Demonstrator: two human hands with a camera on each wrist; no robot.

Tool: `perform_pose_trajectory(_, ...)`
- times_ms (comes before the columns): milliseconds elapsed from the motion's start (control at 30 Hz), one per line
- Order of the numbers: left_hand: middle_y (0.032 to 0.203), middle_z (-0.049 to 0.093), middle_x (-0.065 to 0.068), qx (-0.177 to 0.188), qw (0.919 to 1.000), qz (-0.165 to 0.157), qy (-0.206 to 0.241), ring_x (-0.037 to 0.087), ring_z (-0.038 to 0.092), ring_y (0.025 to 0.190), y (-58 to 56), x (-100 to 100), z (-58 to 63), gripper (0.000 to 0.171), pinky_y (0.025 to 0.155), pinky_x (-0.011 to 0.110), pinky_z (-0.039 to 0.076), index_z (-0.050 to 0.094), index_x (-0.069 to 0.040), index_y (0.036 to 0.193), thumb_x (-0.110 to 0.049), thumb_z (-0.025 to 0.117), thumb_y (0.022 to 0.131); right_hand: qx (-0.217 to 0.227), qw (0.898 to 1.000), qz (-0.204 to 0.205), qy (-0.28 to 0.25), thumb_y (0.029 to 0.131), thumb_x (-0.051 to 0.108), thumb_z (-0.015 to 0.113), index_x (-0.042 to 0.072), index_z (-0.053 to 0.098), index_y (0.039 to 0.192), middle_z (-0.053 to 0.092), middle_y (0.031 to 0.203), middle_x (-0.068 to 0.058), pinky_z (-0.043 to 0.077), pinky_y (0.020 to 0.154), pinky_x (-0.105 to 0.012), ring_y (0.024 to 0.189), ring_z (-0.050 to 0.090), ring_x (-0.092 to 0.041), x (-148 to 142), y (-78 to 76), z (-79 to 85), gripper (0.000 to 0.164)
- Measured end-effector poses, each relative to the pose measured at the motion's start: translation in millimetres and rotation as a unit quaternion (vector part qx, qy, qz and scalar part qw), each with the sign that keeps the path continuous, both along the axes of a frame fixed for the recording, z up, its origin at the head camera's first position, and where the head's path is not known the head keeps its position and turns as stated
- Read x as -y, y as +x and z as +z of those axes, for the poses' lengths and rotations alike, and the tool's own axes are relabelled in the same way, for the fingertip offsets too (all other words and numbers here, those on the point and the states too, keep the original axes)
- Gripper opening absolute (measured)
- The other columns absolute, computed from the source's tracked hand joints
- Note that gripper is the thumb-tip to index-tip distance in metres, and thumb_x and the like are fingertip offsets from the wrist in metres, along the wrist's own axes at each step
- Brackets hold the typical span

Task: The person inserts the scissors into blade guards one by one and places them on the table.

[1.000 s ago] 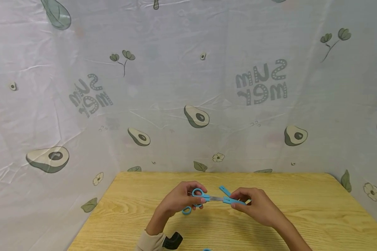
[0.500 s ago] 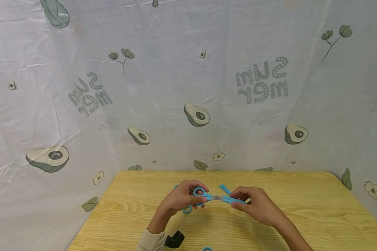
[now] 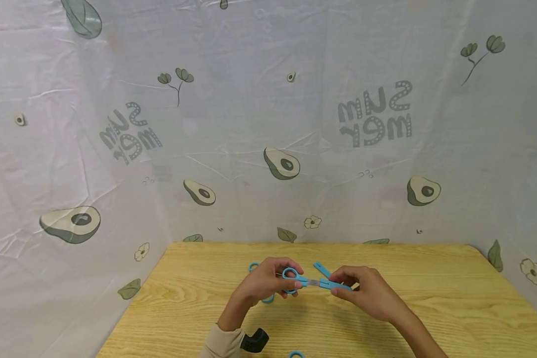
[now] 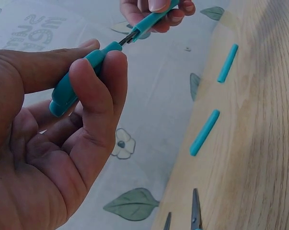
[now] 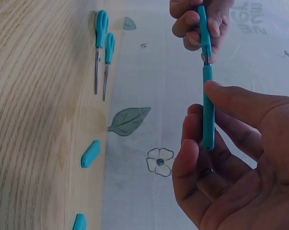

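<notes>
"Blue handles on those scissors (image 3: 301, 282); who has hold of them?"

"The left hand (image 3: 266, 279). Its thumb and fingers are bent in a pinch on the handle, blades towards the right hand (image 3: 364, 291)."

"And the right?"

"Nearly closed too: thumb and fingers pinch a blue blade cover (image 5: 209, 110). A short stretch of bare metal shows between the hands, then the blades reach the cover's mouth."

"What's lying around them?"

"Two other pairs of scissors (image 5: 100, 31) lie on the wooden surface (image 3: 429, 298) near the left hand, which partly hides them from the head view. A loose cover (image 3: 321, 269) is just beyond the right hand's fingers, with a second loose cover (image 4: 228, 63) near it."

"Anything closer in?"

"A blue ring (image 3: 296, 352), on the person's side of both hands."
</notes>
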State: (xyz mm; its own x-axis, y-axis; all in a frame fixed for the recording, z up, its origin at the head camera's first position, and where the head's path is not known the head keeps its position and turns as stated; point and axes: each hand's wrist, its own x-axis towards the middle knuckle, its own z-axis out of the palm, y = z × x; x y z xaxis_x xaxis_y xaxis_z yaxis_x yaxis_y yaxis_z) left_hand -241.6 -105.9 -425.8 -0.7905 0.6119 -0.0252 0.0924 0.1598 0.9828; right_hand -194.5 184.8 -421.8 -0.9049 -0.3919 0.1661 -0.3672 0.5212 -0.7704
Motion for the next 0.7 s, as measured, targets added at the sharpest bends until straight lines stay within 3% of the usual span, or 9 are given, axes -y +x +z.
perform_pose_trajectory(300, 0.088, 0.069, -0.004, 0.007, 1.0, -0.002, -0.001, 0.013, 0.075, 0.079, -0.4, 0.7, 0.8, 0.031, 0.065, 0.023, 0.057, 0.065, 0.009, 0.13, -0.001, 0.072, 0.101, -0.001, 1.0, 0.005, 0.004, 0.099, 0.027, 0.079, 0.017, 0.078, 0.111, 0.077, 0.104, 0.002, 0.059, 0.072, -0.025, 0.087, 0.068, -0.005, 3.1, -1.5, -1.5, 0.015)
perform_pose_trajectory(700, 0.088, 0.067, -0.003, 0.01, 0.9999, 0.003, 0.002, 0.015, 0.075, 0.08, -0.2, 1.2, 1.8, 0.023, 0.067, 0.026, 0.056, 0.07, -0.002, 0.124, -0.002, 0.073, 0.101, -0.004, 1.0, 0.023, -0.008, 0.099, 0.024, 0.079, 0.014, 0.078, 0.113, 0.077, 0.103, 0.002, 0.059, 0.071, -0.025, 0.087, 0.068, -0.004, 8.0, -3.0, -0.7, 0.017)
